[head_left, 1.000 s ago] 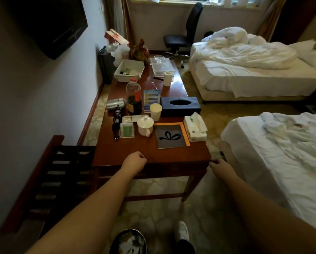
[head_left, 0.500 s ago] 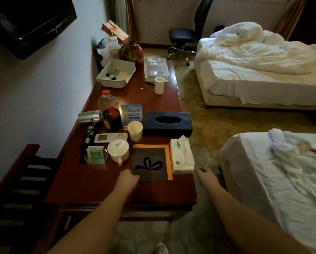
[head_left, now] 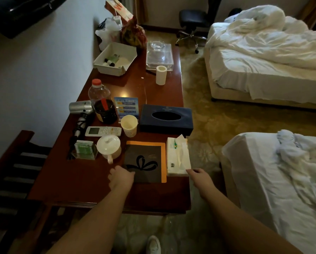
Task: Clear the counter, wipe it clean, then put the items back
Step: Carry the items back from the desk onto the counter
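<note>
Dark wooden counter (head_left: 65, 182), crowded with dark folder (head_left: 144, 162), tissue pack (head_left: 178, 158), blue tissue box (head_left: 166, 119), paper cup (head_left: 129, 125), remote (head_left: 103, 131)

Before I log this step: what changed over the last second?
Both hands reached forward from the near edge: the left hand now touches the black folder, the right hand is at the white tissue pack. Nothing lifted; the other items sit unmoved.
</note>
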`<state>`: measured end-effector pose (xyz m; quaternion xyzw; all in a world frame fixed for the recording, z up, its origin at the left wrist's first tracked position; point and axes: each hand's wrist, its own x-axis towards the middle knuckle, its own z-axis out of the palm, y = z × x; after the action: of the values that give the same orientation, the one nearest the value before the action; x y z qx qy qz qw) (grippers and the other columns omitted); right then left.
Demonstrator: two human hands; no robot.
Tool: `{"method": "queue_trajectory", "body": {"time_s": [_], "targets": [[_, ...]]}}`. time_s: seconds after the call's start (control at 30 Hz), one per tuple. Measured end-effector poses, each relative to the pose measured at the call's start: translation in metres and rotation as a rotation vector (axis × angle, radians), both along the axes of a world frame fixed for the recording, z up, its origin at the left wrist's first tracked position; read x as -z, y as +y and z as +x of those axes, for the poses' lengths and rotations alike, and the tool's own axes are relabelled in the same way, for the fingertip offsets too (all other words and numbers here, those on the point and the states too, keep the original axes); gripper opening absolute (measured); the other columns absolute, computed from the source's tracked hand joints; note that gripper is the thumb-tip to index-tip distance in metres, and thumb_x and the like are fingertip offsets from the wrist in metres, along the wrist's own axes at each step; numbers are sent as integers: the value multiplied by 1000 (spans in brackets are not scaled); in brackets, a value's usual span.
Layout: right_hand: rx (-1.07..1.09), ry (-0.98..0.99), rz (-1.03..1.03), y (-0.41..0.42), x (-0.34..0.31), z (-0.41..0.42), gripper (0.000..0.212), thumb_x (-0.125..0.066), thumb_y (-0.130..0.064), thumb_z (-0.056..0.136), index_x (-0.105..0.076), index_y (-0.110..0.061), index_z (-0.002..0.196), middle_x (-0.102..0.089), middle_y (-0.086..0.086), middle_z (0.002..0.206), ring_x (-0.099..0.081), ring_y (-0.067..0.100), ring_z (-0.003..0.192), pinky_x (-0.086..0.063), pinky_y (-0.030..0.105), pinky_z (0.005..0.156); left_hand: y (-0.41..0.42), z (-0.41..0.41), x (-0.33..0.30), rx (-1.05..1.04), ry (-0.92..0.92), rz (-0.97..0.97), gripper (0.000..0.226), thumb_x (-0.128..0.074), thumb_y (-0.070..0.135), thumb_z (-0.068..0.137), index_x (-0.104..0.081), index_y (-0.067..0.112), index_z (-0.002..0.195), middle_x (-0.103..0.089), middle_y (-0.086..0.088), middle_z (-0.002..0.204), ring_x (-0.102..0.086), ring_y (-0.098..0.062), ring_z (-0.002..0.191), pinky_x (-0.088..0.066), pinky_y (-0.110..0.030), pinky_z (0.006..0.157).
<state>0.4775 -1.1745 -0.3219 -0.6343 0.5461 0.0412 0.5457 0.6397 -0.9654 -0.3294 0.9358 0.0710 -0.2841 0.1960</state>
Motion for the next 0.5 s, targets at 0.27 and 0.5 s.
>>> {"method": "queue_trajectory", "body": {"time_s": [0.27,0.5], "targets": [[-33,22,-10,-1,8,5,27,-59,-25,92,-61,-10,115,-61,6,99,-56,19,87,-47,31,71,-4,-1,2,-142,87,-48,67,-74,30,83,-40,5,135,-42,-15,140,-42,-35,127,-43,-45,97],[156,-191,310,4,5,-1,12,-53,-14,95,-53,-11,107,-55,14,119,-61,26,103,-56,37,84,6,-22,-5,-189,259,-540,34,-67,14,89,-51,10,119,-60,-11,121,-58,-28,106,-51,-41,89]]}}
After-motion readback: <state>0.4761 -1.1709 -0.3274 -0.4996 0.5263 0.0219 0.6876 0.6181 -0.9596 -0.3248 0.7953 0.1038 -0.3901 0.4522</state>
